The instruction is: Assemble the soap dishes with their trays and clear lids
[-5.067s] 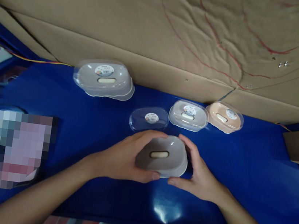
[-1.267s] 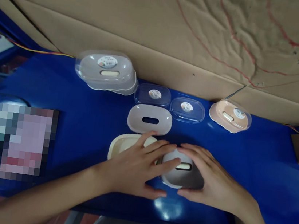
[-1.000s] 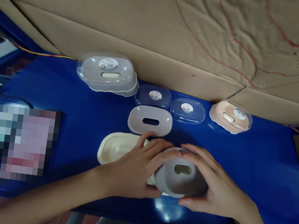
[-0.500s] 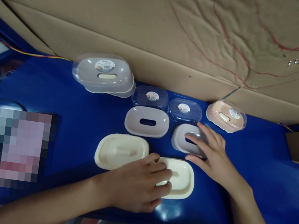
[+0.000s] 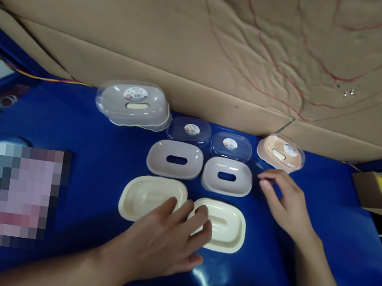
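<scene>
My left hand (image 5: 173, 239) hovers over two cream oval trays, its fingers loosely curled and apart with nothing visible in them. It partly covers the left cream tray (image 5: 134, 196) and the left end of the right cream tray (image 5: 232, 230). Behind them lie two pale grey oval pieces, each with a slot: a left grey piece (image 5: 157, 156) and a right grey piece (image 5: 242, 180). Just right of that right piece, apart from it, is my right hand (image 5: 285, 200), open, thumb and fingers bent with a gap between. Two clear labelled lids (image 5: 178, 129) (image 5: 241, 152) lie farther back.
A stack of grey trays under a clear lid (image 5: 111, 104) stands at the back left. A peach tray set with a clear lid (image 5: 275, 147) sits back right. Cardboard (image 5: 134, 65) walls the rear of the blue table (image 5: 81, 147). An open carton (image 5: 368, 189) is at right.
My right hand has let go of the right grey piece and drawn away to the right. That piece now sits farther left, beside the other. My left hand has shifted slightly left.
</scene>
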Available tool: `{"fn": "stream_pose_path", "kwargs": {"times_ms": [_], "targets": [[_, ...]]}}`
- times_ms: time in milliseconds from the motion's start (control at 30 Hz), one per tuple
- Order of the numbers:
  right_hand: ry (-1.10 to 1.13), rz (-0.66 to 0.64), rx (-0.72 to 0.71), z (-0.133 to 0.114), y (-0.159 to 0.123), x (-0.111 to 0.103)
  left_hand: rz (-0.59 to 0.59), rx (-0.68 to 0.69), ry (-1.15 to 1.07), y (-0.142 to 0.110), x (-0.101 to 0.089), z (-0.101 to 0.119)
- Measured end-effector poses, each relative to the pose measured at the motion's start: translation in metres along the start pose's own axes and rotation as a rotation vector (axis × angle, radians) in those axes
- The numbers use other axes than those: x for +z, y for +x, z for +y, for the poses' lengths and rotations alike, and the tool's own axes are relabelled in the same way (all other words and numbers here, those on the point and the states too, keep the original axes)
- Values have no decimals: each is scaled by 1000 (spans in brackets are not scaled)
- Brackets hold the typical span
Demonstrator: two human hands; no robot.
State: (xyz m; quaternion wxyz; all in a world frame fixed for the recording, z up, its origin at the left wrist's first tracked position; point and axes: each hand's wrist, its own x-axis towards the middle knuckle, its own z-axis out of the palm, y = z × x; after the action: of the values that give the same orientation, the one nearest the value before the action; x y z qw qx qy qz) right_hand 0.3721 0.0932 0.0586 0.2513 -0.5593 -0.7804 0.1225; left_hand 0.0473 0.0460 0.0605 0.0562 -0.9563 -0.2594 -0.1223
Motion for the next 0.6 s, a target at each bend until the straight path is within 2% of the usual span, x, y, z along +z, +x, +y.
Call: {"fn": "stream_pose_path", "kwargs": {"times_ms": [100,133,267,433,600], "targets": [[-218,203,77,33,4,-2,-66,-21,6,-2,5,4],[-301,233,117,45,5,-2,-88,-28,2,-2,8,4],[-430,221,227,78,4,-2,-156,-46,-17,0,13,2],[-356,267,277,78,3,-5,-137,-21,-42,4,11,-1],[-219,255,146,86,7,-2,-18,-3,-139,6,16,-6]]}}
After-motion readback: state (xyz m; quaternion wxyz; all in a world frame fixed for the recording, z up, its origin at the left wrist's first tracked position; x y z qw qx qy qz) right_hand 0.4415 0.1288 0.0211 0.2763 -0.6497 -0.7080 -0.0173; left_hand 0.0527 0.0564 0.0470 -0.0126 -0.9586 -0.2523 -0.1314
